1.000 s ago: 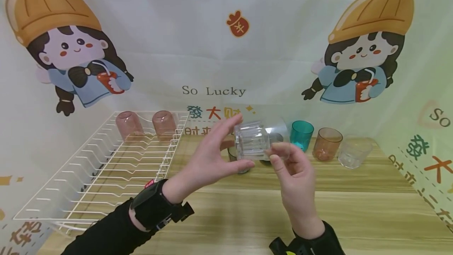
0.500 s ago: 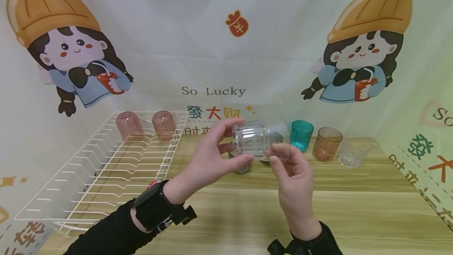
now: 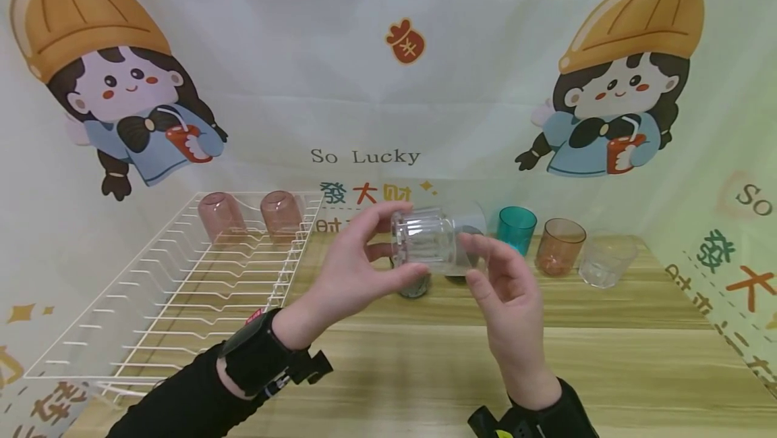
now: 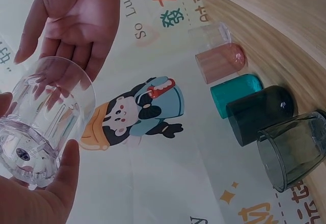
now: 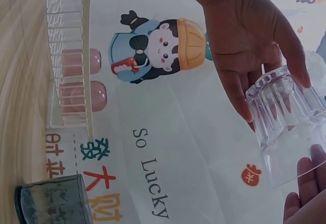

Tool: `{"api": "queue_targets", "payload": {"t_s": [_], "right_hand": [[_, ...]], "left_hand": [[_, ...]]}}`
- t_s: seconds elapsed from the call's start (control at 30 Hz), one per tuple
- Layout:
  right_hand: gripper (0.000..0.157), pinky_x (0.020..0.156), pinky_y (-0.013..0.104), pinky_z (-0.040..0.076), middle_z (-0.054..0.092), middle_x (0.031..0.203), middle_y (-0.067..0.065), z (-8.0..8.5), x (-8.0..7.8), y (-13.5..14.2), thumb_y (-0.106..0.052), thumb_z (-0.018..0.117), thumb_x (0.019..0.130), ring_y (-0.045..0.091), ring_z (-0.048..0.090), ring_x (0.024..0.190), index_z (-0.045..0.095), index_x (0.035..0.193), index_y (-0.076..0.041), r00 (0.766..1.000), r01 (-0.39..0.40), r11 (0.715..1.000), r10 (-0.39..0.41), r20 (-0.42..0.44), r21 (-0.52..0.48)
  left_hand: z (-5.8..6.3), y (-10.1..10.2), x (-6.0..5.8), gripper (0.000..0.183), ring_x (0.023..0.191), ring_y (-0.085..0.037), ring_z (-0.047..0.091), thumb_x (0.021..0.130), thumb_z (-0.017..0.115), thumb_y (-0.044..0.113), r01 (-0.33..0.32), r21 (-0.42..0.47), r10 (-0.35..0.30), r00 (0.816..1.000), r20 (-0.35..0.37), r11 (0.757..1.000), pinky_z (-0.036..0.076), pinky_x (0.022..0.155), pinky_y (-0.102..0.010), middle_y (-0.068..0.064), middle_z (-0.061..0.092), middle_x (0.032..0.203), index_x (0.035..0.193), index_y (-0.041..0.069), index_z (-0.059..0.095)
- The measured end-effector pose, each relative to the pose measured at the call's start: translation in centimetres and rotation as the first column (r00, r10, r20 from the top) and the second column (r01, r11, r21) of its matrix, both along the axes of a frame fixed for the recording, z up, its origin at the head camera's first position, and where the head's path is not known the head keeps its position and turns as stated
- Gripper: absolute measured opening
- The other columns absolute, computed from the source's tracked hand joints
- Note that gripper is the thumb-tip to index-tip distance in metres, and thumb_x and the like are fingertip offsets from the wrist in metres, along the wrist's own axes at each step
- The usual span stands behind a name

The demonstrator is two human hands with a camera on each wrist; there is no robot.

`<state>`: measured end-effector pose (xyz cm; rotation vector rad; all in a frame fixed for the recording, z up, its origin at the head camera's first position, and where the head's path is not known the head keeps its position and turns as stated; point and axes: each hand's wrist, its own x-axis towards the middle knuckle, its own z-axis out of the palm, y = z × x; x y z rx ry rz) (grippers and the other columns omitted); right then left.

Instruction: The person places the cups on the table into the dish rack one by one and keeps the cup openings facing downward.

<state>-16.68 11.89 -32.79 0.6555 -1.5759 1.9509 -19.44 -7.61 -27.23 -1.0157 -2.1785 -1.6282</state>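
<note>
My left hand grips a clear drinking glass by its thick, ribbed base, thumb below and fingers above. The glass lies sideways in the air, its mouth toward my right hand. That hand's fingers overlap the rim in the head view, with thumb and forefinger apart. In the left wrist view its fingers show loosely bent behind the clear wall. The right wrist view shows the glass's ribbed base between the left thumb and fingers.
At left, a white wire rack holds two pink glasses upside down. Behind my hands stand a grey glass, a dark glass, a teal glass, an amber glass and another clear glass on the wooden table.
The held glass and my left hand have shifted slightly left. My right thumb and forefinger, earlier together at the rim, have spread apart.
</note>
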Motion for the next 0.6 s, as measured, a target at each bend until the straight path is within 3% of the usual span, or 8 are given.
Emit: {"api": "queue_targets", "payload": {"t_s": [0.23, 0.43, 0.6], "right_hand": [[0.045, 0.111, 0.027, 0.034, 0.057, 0.128, 0.006, 0.1, -0.1, 0.2, 0.015, 0.054, 0.086, 0.024, 0.046, 0.128, 0.044, 0.130, 0.010, 0.999, -0.028, 1.000, 0.028, -0.030, -0.011], [0.049, 0.112, 0.028, 0.031, 0.057, 0.130, 0.004, 0.0, -0.2, 0.6, 0.010, 0.061, 0.085, 0.021, 0.047, 0.127, 0.045, 0.131, 0.006, 0.998, -0.033, 0.999, 0.035, -0.060, 0.026], [0.054, 0.112, 0.027, 0.031, 0.056, 0.133, 0.009, -0.2, -0.6, 1.2, 0.014, 0.060, 0.082, 0.021, 0.048, 0.126, 0.043, 0.132, 0.009, 0.987, -0.022, 0.998, 0.032, -0.157, 0.067]], "left_hand": [[0.2, -0.5, 0.0, 0.068, 0.105, -0.017, 0.057, 0.069, 0.081, 0.002, -0.026, -0.004, 0.026, 0.999, -0.025, 1.000, 0.056, 0.083, -0.027, -0.007, 0.056, 0.118, 0.129, 0.006, 0.050], [0.5, -1.3, 0.1, 0.066, 0.105, -0.016, 0.057, 0.071, 0.082, 0.008, -0.055, -0.025, 0.055, 0.998, -0.008, 0.998, 0.056, 0.083, -0.027, -0.005, 0.057, 0.119, 0.129, 0.012, 0.051], [0.8, -2.0, 0.0, 0.065, 0.105, -0.015, 0.059, 0.071, 0.082, 0.007, -0.091, -0.037, 0.091, 0.996, 0.003, 0.995, 0.056, 0.083, -0.026, -0.005, 0.057, 0.118, 0.129, 0.013, 0.052]]}}
